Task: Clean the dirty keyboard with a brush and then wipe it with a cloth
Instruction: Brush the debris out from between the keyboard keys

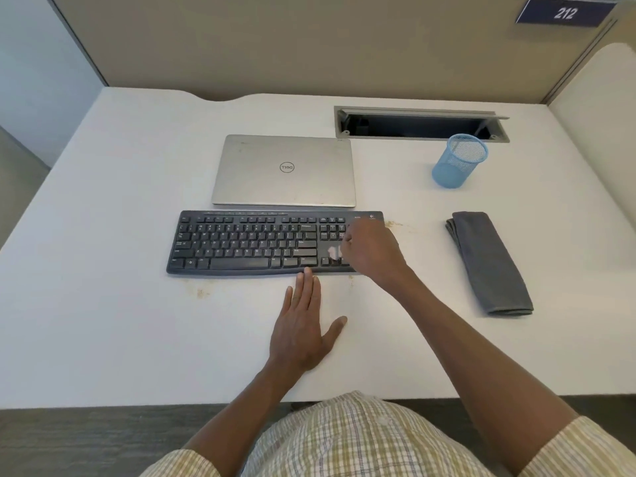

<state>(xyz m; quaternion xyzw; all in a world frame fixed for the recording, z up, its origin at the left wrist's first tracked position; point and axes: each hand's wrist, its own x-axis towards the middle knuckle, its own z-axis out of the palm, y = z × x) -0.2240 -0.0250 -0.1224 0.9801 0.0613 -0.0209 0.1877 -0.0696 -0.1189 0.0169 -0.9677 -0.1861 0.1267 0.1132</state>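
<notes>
White desk (120,208) inside a beige-partitioned cubicle; number plate "212" (564,12) at upper right. Faint brownish crumbs or stains on the desk surface near the keyboard's front edge and right end.

Left to right: black keyboard (247,242) lies centred, long side parallel to the desk's near edge. Closed silver laptop (284,170) just behind it. Left hand (303,325) lies flat on the desk, palm down, fingers straight, thumb spread; fingertips touch the keyboard's front edge. Right hand (370,249) over the keyboard's right end, fingers curled around a brush (334,252), of which only blurred pale bristles show on the arrow-key area. Open cable tray (421,123) recessed at rear. Blue mesh pen cup (459,160) upright, in front of the tray. Folded grey cloth (488,263) lies on the desk, well apart from the keyboard, untouched.
</notes>
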